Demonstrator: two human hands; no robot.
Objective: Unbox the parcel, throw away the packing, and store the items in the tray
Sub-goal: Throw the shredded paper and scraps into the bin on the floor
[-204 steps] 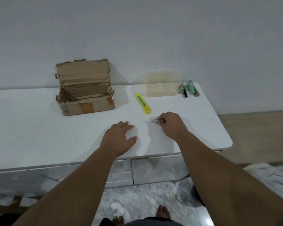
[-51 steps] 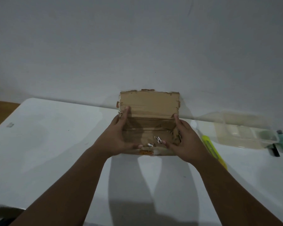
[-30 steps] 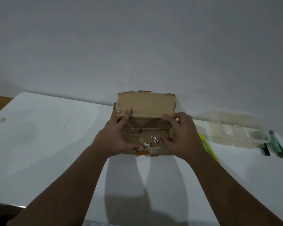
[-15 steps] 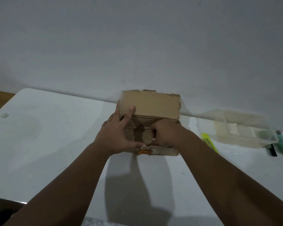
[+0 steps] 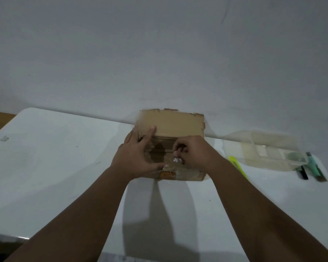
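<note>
White table (image 5: 65, 167) against a plain wall, cardboard box (image 5: 170, 125) sitting open at the back edge. Left hand (image 5: 136, 157) is bracing its left side, fingers spread. Right hand (image 5: 195, 154) is pinching something small and pale inside (can't tell what). Tray (image 5: 272, 159) is lying off to the right, nearer that hand.

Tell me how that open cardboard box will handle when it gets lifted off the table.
The cardboard box looks worn, with ragged flap edges, so it will probably flex instead of staying stiff. It is likely light: little shows inside beyond small bits by the right hand. The raised flap may swing, so a grip on the body, where the left hand rests, seems safer.
</note>
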